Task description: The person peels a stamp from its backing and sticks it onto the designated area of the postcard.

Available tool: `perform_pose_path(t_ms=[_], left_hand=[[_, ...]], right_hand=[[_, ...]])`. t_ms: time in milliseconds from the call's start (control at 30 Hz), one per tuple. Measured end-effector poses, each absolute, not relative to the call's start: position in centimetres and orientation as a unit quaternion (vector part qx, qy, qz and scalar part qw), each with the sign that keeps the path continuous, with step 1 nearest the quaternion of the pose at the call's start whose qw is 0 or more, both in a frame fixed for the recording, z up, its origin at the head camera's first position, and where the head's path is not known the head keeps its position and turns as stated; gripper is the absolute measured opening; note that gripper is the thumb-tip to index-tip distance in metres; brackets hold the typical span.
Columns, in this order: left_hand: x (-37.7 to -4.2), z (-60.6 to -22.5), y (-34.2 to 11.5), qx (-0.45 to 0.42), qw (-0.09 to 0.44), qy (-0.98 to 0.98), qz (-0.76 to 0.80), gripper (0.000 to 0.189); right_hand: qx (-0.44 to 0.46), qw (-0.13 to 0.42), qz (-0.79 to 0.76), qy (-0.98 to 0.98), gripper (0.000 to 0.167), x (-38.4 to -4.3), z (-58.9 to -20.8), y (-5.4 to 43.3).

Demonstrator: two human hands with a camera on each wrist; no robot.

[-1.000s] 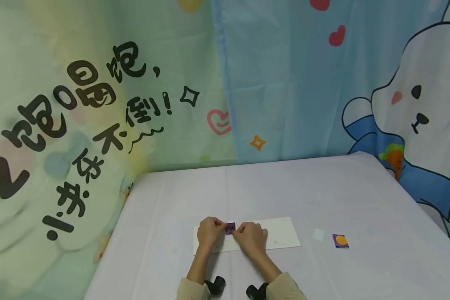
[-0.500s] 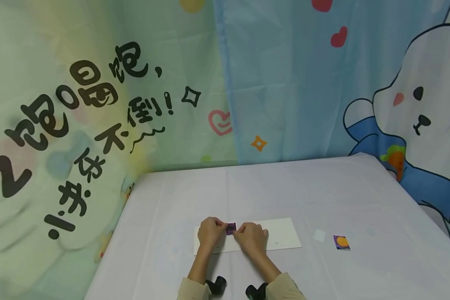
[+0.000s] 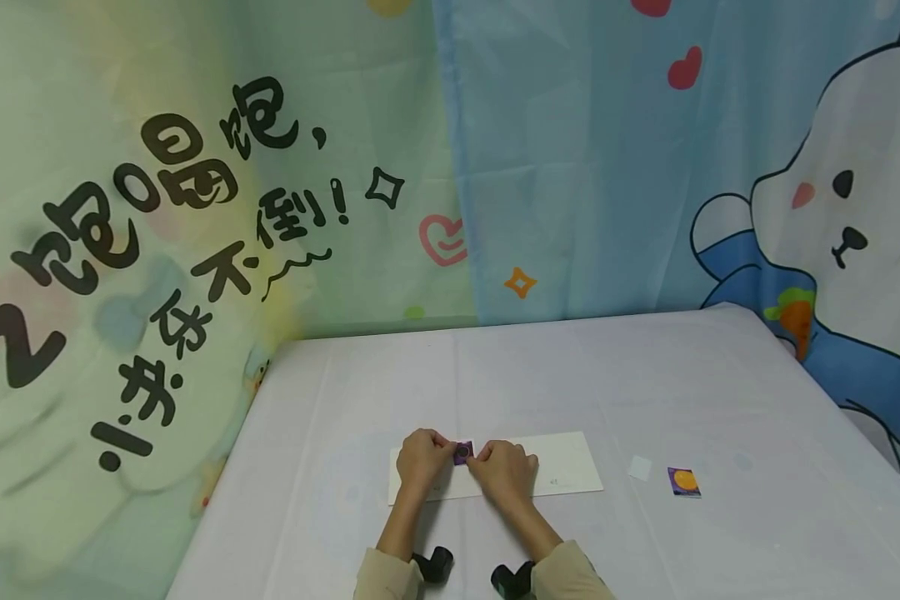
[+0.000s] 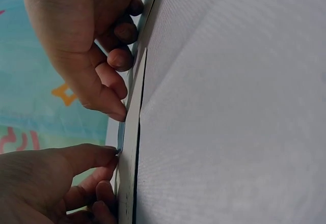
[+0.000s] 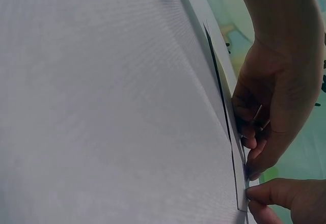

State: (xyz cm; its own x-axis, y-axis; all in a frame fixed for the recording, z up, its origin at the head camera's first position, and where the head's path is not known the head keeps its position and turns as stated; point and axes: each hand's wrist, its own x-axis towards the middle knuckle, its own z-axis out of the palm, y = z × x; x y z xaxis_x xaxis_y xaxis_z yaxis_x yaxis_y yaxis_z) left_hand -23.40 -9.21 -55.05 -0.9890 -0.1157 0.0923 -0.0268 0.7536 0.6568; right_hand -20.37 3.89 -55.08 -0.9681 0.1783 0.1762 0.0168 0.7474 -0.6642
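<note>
So the thing in play is a tiny purple square (image 3: 462, 452) with a dark round print on it, sitting over the white strip (image 3: 562, 465), left of the strip's middle and right between the person's two hands. My guess is it weighs basically nothing: thin, bendy, maybe a sticker or a slip of glossy paper, so I'd expect it to crease or curl way before it tears. Might be a bit slick if that's a coated face, hard to say. Best place to grab it is by opposite edges or corners, and that's pretty much what's going on here — the left hand (image 3: 423, 462) has thumb and forefinger nipped together at the left edge, and the right hand (image 3: 505, 475) does the same down by the lower right corner. No wide gap on either side, the tips look about closed with just that thin sheet in there. The other fingers are bent inward, and I don't see them gripping anything else. What I can't tell is whether the square lies flat on the strip or sits a hair above it; both wrist views catch it nearly edge-on. Off to the right on the white tablecloth (image 3: 360, 387) there's a pale square (image 3: 640, 468) and next to it an orange-dot square (image 3: 685, 482), neither one touched.
</note>
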Motion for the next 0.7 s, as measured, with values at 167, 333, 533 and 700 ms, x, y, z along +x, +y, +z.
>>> perform_pose_path(t_ms=[167,333,533,700], left_hand=[[-23.35,-54.96,-9.19,0.041,0.063,-0.935,-0.348,0.016],[-23.42,-54.93,-9.17,0.043,0.062,-0.935,-0.348,0.017],[-23.48,-55.06,-9.14,0.048,0.070,-0.935,-0.345,0.019],[-23.33,-55.20,-9.13,0.059,0.085,-0.932,-0.346,0.024]], right_hand=[[-0.052,0.113,0.348,-0.929,0.021,-20.37,-55.13,3.93],[-0.050,0.111,0.349,-0.929,0.022,-20.40,-55.13,3.93],[-0.046,0.115,0.342,-0.931,0.022,-20.42,-55.21,3.97],[-0.041,0.120,0.341,-0.932,0.023,-20.32,-55.13,4.09]])
